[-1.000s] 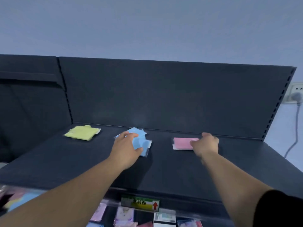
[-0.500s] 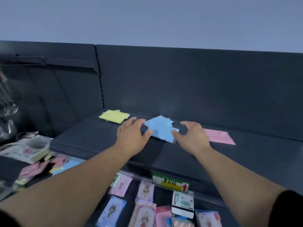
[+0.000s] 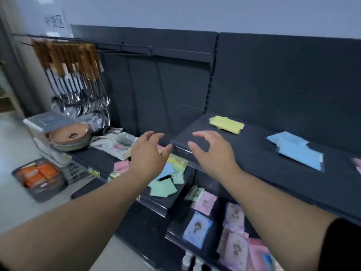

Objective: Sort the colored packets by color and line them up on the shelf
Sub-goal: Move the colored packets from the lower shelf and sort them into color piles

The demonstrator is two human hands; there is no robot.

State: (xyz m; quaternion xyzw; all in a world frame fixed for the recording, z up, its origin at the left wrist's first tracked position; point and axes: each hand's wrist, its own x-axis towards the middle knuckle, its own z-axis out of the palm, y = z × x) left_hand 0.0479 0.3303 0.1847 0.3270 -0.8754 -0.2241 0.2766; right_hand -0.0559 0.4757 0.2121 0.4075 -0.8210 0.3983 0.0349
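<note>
- Where the frame ends at the right, a pink packet (image 3: 357,165) on the top shelf (image 3: 254,157) is cut off and blurred.
- Loose packets (image 3: 164,187) heaped on the lower shelf (image 3: 91,160) are partly hidden by the left hand (image 3: 150,151), which is held spread wide above them, nothing gripped.
- The right hand (image 3: 213,153) is likewise spread and empty over the top shelf's left corner.
- Yellow packets (image 3: 227,124) and blue packets (image 3: 295,149) are laid well apart on the top shelf.
- Hanging ladles (image 3: 78,85), stacked bowls (image 3: 70,136) and a basket (image 3: 39,175) of orange packs are seen at the left.
</note>
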